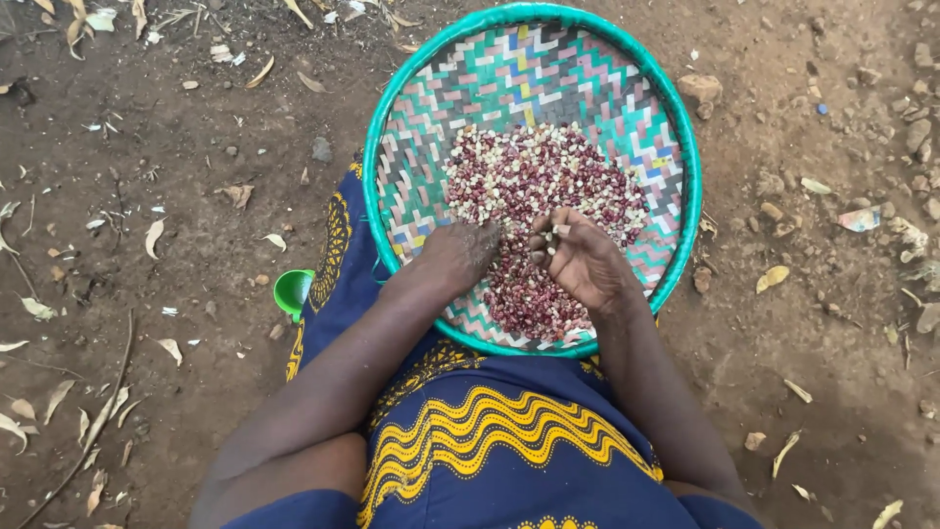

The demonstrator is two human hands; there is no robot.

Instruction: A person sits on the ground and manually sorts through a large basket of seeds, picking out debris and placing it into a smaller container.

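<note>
A round woven tray (pixel 431 127) with a green rim and a multicoloured weave rests on my lap. A heap of dark red and pale beans (pixel 534 186) lies in its middle and near side. My left hand (pixel 455 257) rests palm down on the beans at the heap's left edge, fingers spread among them. My right hand (pixel 580 257) is curled palm up over the heap, pinching a few pale beans between thumb and fingertips.
My lap is covered by a blue cloth with yellow wavy patterns (pixel 490 441). A small green plastic cup (pixel 292 291) lies on the ground by my left knee. Bare earth with dry leaves and small stones (pixel 701 88) surrounds me.
</note>
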